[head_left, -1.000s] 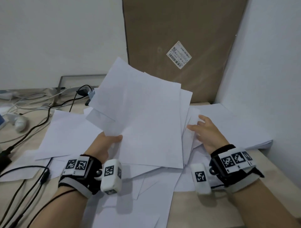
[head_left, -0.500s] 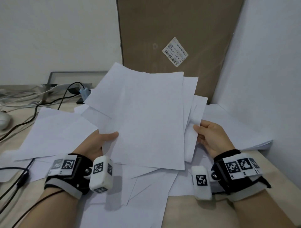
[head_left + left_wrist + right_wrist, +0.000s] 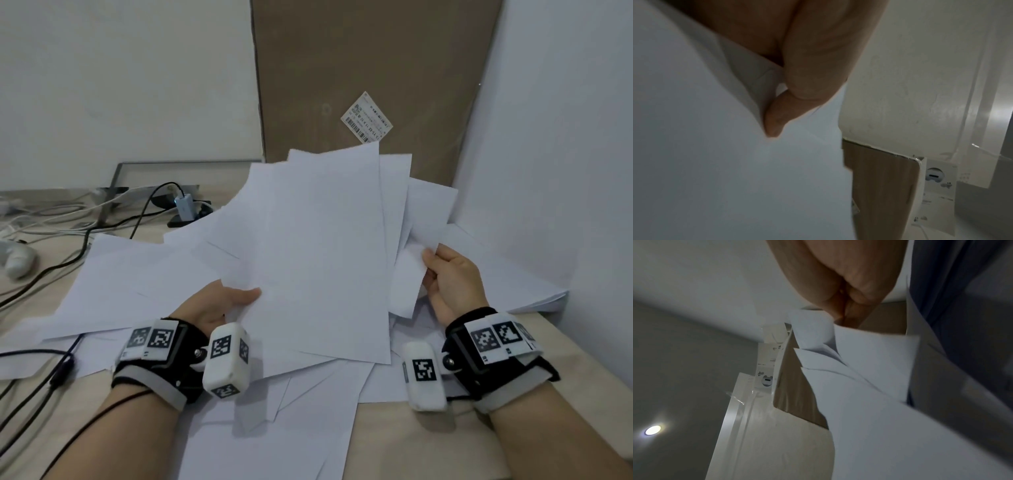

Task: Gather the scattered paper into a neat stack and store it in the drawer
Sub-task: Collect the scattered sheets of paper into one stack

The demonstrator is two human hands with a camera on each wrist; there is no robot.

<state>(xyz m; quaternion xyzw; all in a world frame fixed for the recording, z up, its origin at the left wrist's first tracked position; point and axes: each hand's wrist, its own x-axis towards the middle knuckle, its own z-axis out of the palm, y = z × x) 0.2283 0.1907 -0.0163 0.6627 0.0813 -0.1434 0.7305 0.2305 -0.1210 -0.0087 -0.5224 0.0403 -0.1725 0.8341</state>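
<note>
Left hand (image 3: 219, 305) pinching fanned sheets (image 3: 318, 246) at lower-left edge, raised above desk (image 3: 404, 442). Right hand (image 3: 452, 281) gripping right-side sheets. Loose paper (image 3: 113, 274) underneath. Light, floppy, slippery; best squared by opposite edges.

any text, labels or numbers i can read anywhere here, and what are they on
No text here can be quoted.
Shipping label on the brown cardboard sheet: barcode and print, too small to read.
Wrist bands and white wrist modules: black and white square code markers, no words.
Paper sheets held by the left hand and the right hand: blank.
White packaging in the wrist views: blurred print, unreadable.
</note>
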